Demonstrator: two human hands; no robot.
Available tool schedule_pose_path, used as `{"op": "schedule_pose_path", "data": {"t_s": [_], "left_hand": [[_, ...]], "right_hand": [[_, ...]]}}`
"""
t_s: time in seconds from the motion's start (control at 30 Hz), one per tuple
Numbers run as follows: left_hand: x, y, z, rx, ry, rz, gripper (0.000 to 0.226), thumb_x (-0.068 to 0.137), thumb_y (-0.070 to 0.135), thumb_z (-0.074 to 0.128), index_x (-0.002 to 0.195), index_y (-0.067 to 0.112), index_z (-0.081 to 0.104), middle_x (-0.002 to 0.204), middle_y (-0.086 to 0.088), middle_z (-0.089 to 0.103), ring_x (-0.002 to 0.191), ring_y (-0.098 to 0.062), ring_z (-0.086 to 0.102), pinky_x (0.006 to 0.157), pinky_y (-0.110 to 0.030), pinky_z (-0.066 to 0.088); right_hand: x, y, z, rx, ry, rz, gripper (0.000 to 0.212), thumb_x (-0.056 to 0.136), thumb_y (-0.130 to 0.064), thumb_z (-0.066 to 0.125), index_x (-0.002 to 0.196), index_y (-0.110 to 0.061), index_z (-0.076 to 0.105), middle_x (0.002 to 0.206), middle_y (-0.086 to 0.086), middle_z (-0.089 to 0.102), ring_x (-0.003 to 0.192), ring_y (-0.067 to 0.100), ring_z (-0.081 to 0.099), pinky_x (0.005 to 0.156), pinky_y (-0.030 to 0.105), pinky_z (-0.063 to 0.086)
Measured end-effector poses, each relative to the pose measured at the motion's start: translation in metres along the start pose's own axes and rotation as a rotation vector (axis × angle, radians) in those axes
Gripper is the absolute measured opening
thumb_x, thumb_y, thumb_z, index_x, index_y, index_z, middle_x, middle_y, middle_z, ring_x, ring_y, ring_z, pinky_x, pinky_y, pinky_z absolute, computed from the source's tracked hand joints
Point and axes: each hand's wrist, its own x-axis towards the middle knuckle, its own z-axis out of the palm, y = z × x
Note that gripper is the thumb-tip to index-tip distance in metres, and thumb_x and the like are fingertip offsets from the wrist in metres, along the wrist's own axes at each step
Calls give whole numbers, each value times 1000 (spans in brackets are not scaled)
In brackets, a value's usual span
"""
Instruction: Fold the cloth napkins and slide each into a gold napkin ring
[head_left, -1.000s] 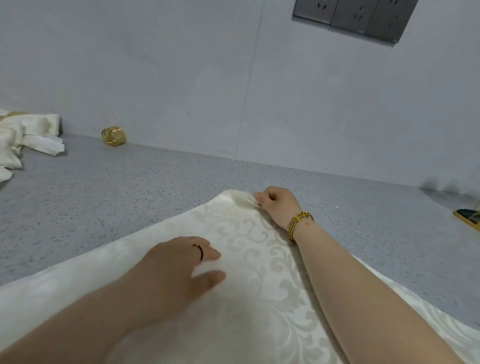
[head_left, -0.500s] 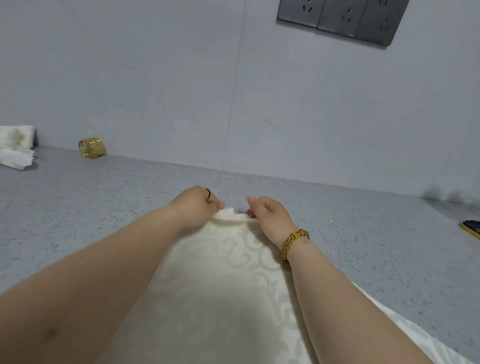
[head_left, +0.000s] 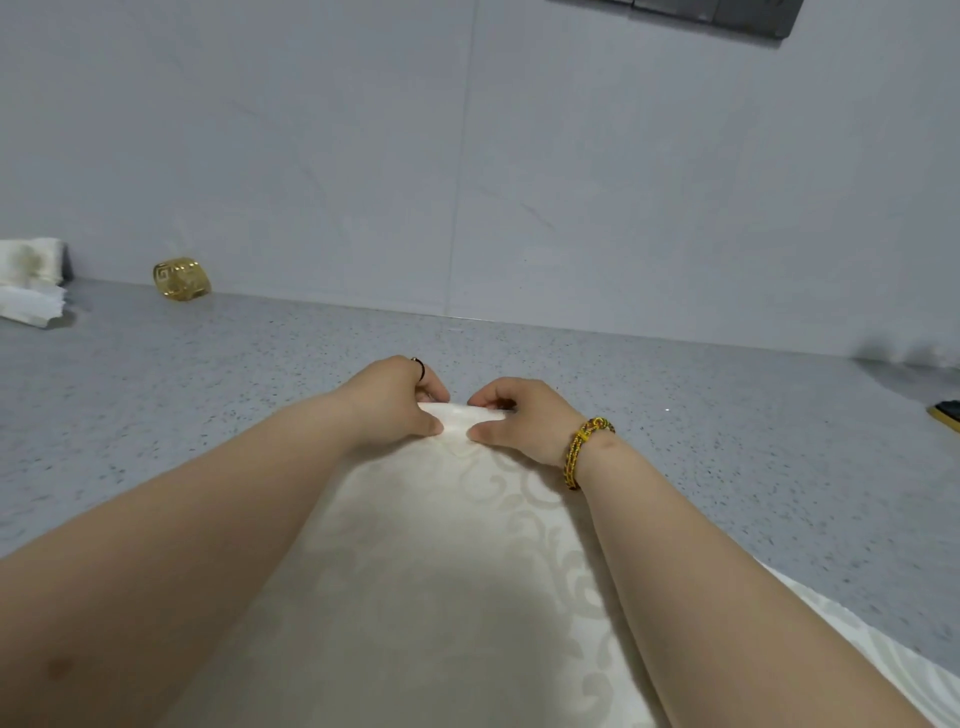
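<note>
Cream cloth napkin (head_left: 457, 545) with a woven scroll pattern, spread on the grey speckled countertop (head_left: 727, 467) in the near centre of the scene; its far end narrows to a slightly raised fold, and its near part runs out of view at the bottom edge. The left hand (head_left: 395, 400) and the right hand (head_left: 524, 421) meet at this far end, side by side with only a narrow gap between them. Each hand pinches the napkin's far edge, the thumb lying on the upper face of the cloth and the other fingers curled over and behind the fold. Both forearms reach from the near edge across the napkin and hide its left and right margins. A thin dark ring (head_left: 418, 366) sits on a finger of the left hand; a yellow braided bracelet (head_left: 584, 452) circles the right wrist. A gold napkin ring (head_left: 181, 279) with a fretwork pattern stands at the far left of the countertop, against the pale wall (head_left: 363, 156) and well apart from the napkin. Further left, at the frame edge, lies a heap of white cloths (head_left: 31, 283). A yellow-and-black object (head_left: 945, 413), cut off by the right edge, cannot be identified. A dark socket panel (head_left: 727, 13) is fixed on the wall at upper right.
</note>
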Motion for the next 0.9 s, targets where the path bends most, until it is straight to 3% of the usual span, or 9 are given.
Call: {"op": "schedule_pose_path", "data": {"t_s": [0.13,0.27,0.4,0.5,0.67,0.73,0.77,0.83,0.9], "left_hand": [[-2,5,1,110,47,62,13,81,9,62,89,19,63,73,15,51,80,-11,50,61,-12,35],[-18,10,5,182,153,77,32,79,6,56,63,32,46,67,16,48,75,-12,49,58,-18,36],[-35,15,12,294,247,203,25,79,3,50,83,25,62,78,11,56,85,-15,53,59,-8,27],[-42,17,15,343,260,221,30,81,3,48,95,20,67,93,6,61,98,-15,53,69,-15,27],[-55,14,15,226,146,182,23,82,10,53,94,22,69,82,14,54,88,-9,48,69,-3,28],[-58,12,14,148,95,136,13,85,20,56,81,22,69,79,9,54,84,-10,47,70,-7,32],[-57,9,13,79,76,97,20,86,25,58,68,19,65,80,3,56,81,-13,47,69,-14,36],[-53,4,12,-42,47,40,33,86,30,61,54,24,56,81,0,58,79,-15,49,70,-24,40],[-47,3,10,-30,-2,58,25,82,26,65,59,31,57,83,11,56,90,-13,54,82,-24,42]], "right_hand": [[-3,-10,-3,-189,17,-24,10,83,-23,62,92,-25,59,95,-3,56,112,19,45,99,30,27],[-10,-21,1,-318,45,-87,13,85,-11,53,93,-20,56,72,-11,40,102,18,36,89,25,22],[-19,-28,1,-511,31,-138,32,83,-3,45,65,-28,35,76,-9,45,92,16,33,86,26,24],[-29,-30,3,-630,23,-209,26,84,-4,44,74,-27,39,103,1,56,103,20,40,84,26,23],[-45,-27,2,-552,-39,-175,18,84,-6,46,87,-24,47,113,2,55,109,20,41,88,26,24],[-50,-26,-2,-456,-33,-117,11,85,-13,47,88,-16,58,110,3,57,106,20,43,93,27,25],[-52,-25,-4,-408,-31,-90,15,87,-16,47,85,-11,61,104,4,59,101,19,43,94,27,27],[-53,-23,-5,-354,-39,-39,28,91,-23,46,65,-16,54,85,1,55,91,17,41,90,26,30],[-53,-21,-3,-350,-9,-29,32,91,-26,49,60,-22,44,82,-2,50,94,19,43,88,27,29]]}}
